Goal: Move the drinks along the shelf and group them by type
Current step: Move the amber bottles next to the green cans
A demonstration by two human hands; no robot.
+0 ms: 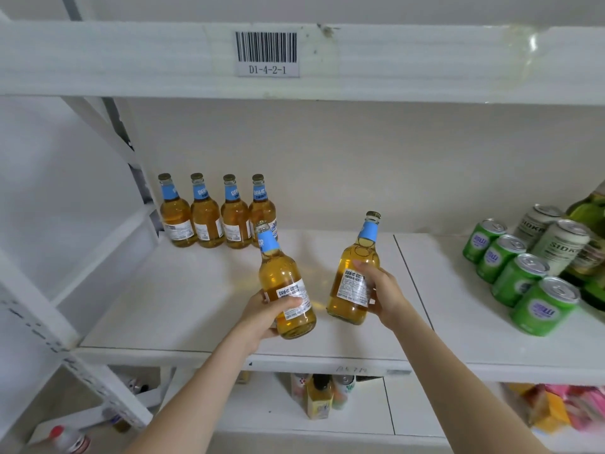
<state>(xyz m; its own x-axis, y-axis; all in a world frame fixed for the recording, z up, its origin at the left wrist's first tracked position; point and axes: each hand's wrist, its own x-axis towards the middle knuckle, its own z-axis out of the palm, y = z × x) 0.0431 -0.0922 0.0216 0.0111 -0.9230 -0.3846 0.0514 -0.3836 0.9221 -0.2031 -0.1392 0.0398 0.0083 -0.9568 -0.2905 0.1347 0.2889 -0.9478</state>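
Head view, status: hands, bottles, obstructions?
Left hand grips left beer bottle; right hand grips right beer bottle. Row of four matching bottles back left. Green cans right, off path.

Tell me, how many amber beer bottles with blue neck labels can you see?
6. Four bottles stand in a row at the back left of the shelf. The left hand grips a fifth bottle, the right hand a sixth bottle. Others may be hidden past the right edge.
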